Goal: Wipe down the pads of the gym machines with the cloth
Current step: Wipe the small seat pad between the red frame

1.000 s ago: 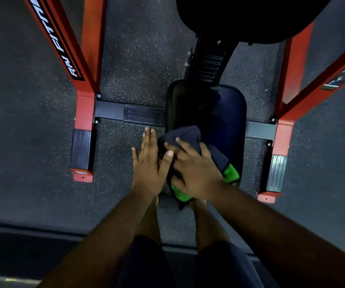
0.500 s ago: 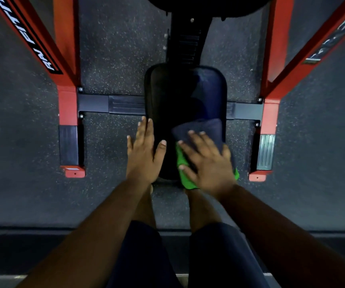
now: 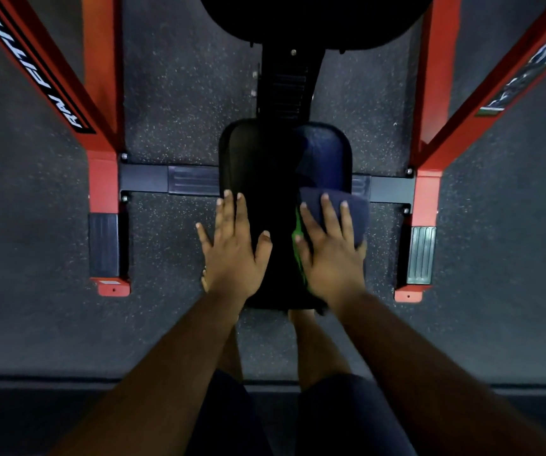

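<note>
- Head view, looking straight down: a black seat pad lies in the centre of the frame, and its right part shines a little blue under the light.
- The left hand lies flat on the left edge of the pad, fingers straight and close together, thumb spread toward the middle – its grip is wide and holds nothing.
- The right hand presses flat on the cloth with straight, slightly spread fingers; the grip is also wide, it only pushes the cloth down and does not close round it.
- The cloth is dark blue with a bright green side showing at the left of the hand. It sits on the lower right part of the pad and reaches a little over the right edge.
- A second dark pad fills the top centre of the frame, joined to the seat pad by a black post.
- Red frame beams run down on the left and on the right of the frame – the left one carries white letters on a black strip.
- A black crossbar passes under the seat pad between the red beams.
- The floor is dark speckled rubber.
- At the bottom centre the person's legs in dark shorts are visible.
</note>
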Tool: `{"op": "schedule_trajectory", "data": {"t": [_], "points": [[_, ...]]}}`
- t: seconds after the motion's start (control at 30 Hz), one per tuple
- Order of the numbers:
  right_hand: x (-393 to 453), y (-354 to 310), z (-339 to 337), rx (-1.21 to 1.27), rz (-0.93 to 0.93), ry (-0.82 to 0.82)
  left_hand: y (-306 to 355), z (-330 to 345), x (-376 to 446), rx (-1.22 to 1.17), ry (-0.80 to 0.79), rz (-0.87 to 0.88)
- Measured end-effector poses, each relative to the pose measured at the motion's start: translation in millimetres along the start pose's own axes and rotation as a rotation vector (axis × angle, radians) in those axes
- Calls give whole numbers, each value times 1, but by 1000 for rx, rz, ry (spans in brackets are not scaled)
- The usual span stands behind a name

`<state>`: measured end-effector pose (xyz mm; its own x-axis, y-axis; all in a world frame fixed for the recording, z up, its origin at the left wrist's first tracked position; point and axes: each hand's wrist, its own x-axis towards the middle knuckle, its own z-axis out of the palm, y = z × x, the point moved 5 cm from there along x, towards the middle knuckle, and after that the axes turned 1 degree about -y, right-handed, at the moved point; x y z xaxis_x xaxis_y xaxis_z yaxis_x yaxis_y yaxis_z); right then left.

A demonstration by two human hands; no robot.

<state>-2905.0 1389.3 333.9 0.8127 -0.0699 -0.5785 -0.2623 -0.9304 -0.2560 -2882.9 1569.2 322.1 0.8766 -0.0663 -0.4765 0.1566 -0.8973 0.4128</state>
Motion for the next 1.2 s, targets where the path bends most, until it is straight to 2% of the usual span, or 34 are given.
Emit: {"op": "schedule_trajectory", "data": {"t": [0.1, 0.17, 0.3, 0.4, 0.6, 0.67, 0.77, 0.87, 0.93, 1.13, 1.2], "points": [[85, 4, -22, 7, 33, -29, 5, 0, 1, 99, 18, 116], [106, 4, -27, -14, 71, -29, 6, 2, 2, 121, -2, 139], [24, -5, -14, -107, 1, 28, 5, 3, 4, 151, -14, 129], [-4, 3, -5, -46, -30, -29, 4, 4, 6, 163, -35, 137], [134, 17, -41, 104, 26, 17, 2, 8, 7, 149, 2, 156], [155, 16, -51, 145, 56, 44, 1, 8, 5, 143, 18, 157], [115, 10, -39, 87, 90, 36, 2, 7, 5, 154, 8, 154], [30, 7, -16, 25, 43, 37, 5, 4, 4, 157, 2, 162], [16, 11, -10, 55, 11, -11, 4, 5, 4, 156, -12, 157], [144, 14, -40, 92, 51, 34, 0, 7, 8, 100, 27, 176], [151, 12, -45, 59, 89, 34, 1, 7, 8, 90, 30, 176]]}}
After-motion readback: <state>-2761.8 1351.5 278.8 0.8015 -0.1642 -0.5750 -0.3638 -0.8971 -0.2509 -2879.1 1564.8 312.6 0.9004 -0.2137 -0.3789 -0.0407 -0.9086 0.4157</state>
